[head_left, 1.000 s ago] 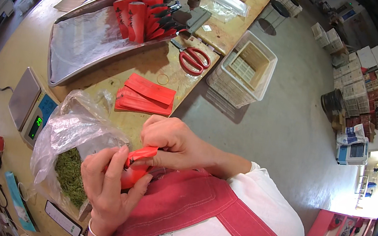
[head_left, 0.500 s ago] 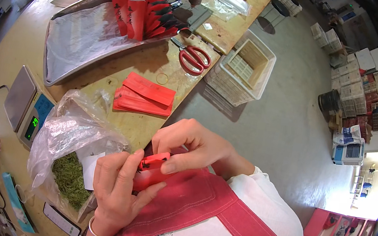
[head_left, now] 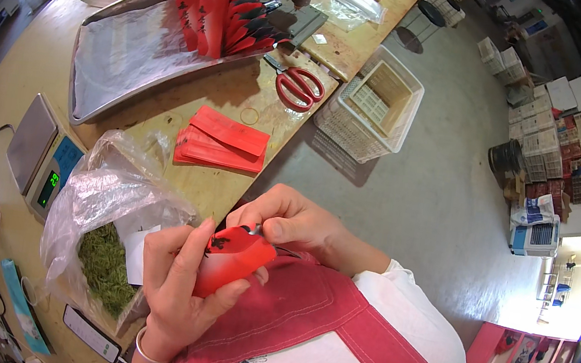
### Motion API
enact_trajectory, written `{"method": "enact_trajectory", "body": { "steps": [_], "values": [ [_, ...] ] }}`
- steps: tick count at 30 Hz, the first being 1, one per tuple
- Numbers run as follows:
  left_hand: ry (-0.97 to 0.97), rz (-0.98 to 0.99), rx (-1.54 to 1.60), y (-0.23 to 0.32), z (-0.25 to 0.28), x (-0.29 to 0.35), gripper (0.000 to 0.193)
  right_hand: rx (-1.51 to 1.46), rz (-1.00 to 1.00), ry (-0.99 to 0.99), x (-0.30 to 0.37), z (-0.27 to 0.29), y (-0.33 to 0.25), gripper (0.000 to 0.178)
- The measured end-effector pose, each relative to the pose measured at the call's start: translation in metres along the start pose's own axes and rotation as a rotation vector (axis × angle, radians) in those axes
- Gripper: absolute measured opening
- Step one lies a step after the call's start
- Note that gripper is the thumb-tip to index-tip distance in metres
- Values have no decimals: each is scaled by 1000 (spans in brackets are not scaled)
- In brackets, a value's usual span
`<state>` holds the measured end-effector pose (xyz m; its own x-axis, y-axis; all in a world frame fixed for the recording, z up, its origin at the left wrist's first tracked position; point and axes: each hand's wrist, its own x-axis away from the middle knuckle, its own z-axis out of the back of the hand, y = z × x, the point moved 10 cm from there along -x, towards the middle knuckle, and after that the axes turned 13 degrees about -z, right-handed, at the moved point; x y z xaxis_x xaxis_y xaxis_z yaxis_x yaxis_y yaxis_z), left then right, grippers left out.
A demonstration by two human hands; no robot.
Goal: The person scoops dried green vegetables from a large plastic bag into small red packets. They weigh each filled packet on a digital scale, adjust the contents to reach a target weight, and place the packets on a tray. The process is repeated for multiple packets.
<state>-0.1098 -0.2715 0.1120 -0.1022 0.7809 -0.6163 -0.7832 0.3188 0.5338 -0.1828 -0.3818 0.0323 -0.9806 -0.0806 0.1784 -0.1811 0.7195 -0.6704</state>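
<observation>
Red packet [head_left: 235,261] at lower centre slants from the left hand [head_left: 177,298] grasping it toward the right hand [head_left: 308,226], whose hold is unclear.

Red-handled scissors [head_left: 299,89] are lying near the edge of the table [head_left: 223,90], and a thin yellowish ring [head_left: 242,113] is resting near them. A smartphone [head_left: 91,333] is facing upward. On the grey floor [head_left: 445,166], a white basket [head_left: 345,133] and, farther away, a dark stool [head_left: 431,13] are standing.
</observation>
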Motion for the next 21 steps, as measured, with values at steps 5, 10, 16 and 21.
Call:
{"method": "enact_trajectory", "body": {
  "steps": [5,10,16,21],
  "values": [
    [-5,20,56,-2,-3,4,72,4,-10,20,4,-5,-3,41],
    [-49,33,52,-1,-7,5,73,157,40,107,11,5,-9,22],
    [-141,89,-17,-5,-18,5,71,802,344,365,28,7,-47,16],
    [-151,158,117,-19,-25,9,66,835,430,370,43,-6,-60,16]
  ]
}}
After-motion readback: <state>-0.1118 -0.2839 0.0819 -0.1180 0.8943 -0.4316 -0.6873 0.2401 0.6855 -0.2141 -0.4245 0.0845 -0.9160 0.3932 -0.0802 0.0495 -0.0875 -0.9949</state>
